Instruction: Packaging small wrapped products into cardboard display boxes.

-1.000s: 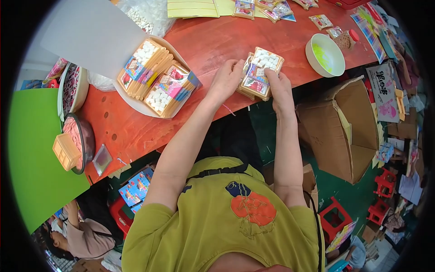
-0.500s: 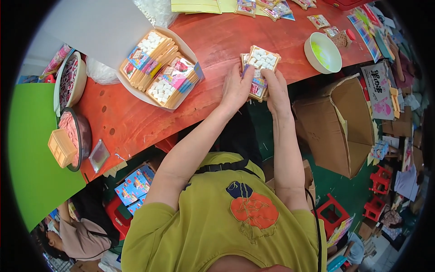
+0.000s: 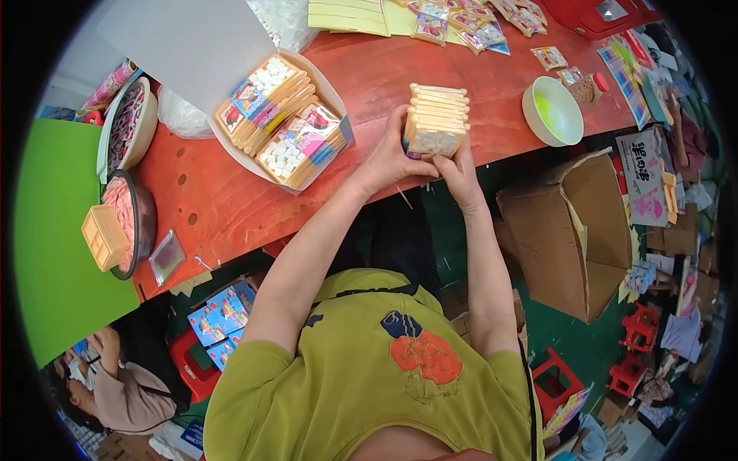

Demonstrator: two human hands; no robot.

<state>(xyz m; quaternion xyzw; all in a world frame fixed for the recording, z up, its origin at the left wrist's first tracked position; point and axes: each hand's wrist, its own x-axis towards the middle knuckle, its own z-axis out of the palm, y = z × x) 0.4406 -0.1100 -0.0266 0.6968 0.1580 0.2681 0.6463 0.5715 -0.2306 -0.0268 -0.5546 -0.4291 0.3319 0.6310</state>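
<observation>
Between both hands, a stack of small flat packs [image 3: 438,115] stands on edge near the table's front edge, its pale tan sides showing. White pieces show through the face towards me. My left hand [image 3: 390,160] wraps its left side, with the thumb across the lower front. My right hand [image 3: 459,175] grips the lower right corner, its far fingers partly hidden. To the left, an open white box [image 3: 329,91] holds two rows of similar packs with white pieces, pink pictures and coloured labels.
On the red table [image 3: 369,77] stand a bowl with yellow-green contents [image 3: 573,127] and a jar with a red lid [image 3: 590,87]. Loose packs [image 3: 480,34] lie at the back. Tubs [image 3: 146,142] stand at left. An open cardboard box [image 3: 546,238] sits below the right edge.
The stack has been tipped up, so its pale edges show instead of its printed top. Both hands have shifted their grip to its lower part, the thumbs coming closer together.
</observation>
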